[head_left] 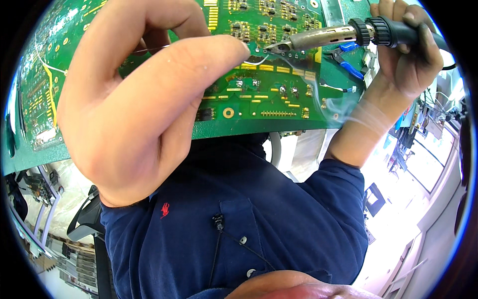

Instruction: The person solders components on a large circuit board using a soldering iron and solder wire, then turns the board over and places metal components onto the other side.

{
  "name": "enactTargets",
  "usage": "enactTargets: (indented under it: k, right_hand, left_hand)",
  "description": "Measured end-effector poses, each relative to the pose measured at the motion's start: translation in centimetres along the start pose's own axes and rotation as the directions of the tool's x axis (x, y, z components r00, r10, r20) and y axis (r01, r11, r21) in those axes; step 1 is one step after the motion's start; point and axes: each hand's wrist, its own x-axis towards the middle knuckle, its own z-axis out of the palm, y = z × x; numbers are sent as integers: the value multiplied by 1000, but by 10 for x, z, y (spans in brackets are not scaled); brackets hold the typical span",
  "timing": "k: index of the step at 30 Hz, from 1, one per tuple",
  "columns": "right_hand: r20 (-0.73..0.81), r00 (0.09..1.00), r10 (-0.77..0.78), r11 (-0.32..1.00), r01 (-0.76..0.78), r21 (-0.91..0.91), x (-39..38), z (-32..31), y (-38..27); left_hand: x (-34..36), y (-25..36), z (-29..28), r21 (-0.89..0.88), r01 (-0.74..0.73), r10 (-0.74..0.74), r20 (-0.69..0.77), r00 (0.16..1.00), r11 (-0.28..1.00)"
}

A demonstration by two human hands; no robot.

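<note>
A large green circuit board point(264, 94) with gold pads and small black parts lies on a green mat point(30, 159). My left hand point(134, 109) hovers close over it, thumb and fingers pinched on a thin wire point(152, 49), and one fingertip reaches to the spot being worked. My right hand point(406, 55) grips the black handle of a soldering iron point(323, 36). The iron's metal tip point(268, 48) touches the board right beside that fingertip. A short white wire point(258, 62) curls on the board just below the tip. Thin smoke point(343, 104) drifts off to the right.
Blue-handled pliers point(348, 60) lie at the board's right side, under the iron. Another green board point(42, 94) sits at the left. My dark blue shirt point(239, 214) fills the lower middle, with shelving and equipment at the lower left and a bright room at the right.
</note>
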Motion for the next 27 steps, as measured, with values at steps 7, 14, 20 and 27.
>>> enactTargets:
  k: [7, 14, 20, 27]
  right_hand:
    - [36, 987, -156, 323, 16, 946, -21, -88, 97]
    - [87, 996, -35, 832, -19, 555, -4, -36, 34]
    - [-48, 999, -3, 870, 27, 492, -5, -32, 31]
    - [-186, 980, -63, 407, 196, 892, -4, 7, 47]
  left_hand:
    - [1, 3, 4, -25, 39, -40, -44, 998, 999]
    - [2, 2, 5, -5, 27, -27, -46, 999, 1000]
    - [1, -1, 2, 18, -3, 3, -21, 1000, 1000]
    - [2, -6, 2, -9, -44, 44, -3, 999, 999]
